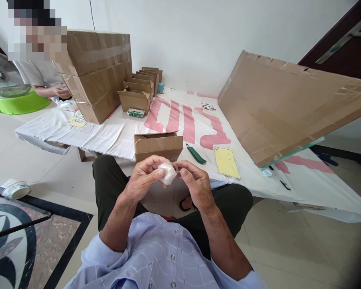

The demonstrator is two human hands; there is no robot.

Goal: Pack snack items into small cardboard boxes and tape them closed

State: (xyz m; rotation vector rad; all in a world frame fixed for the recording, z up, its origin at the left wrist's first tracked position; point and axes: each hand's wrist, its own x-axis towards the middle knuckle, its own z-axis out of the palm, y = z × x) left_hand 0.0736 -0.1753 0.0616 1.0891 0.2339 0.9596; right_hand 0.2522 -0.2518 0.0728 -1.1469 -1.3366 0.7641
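Between my hands, above my lap, is a small whitish bundle in clear plastic wrap (168,173); its contents cannot be made out. My left hand (146,176) grips it with thumb and fingers. My right hand (195,180) pinches the edge of the wrap on the other side. Just beyond my hands an open small cardboard box (159,147) stands at the table's near edge. To its right lie a green-handled knife or cutter (196,154) and a yellow card (227,162).
Several open small boxes (138,94) stand in a row beside a large taped carton stack (99,72). A green and white packet (136,112) lies before them. A big cardboard sheet (295,108) leans at right. Another person's hand (61,92) is at left, near a fan (6,76).
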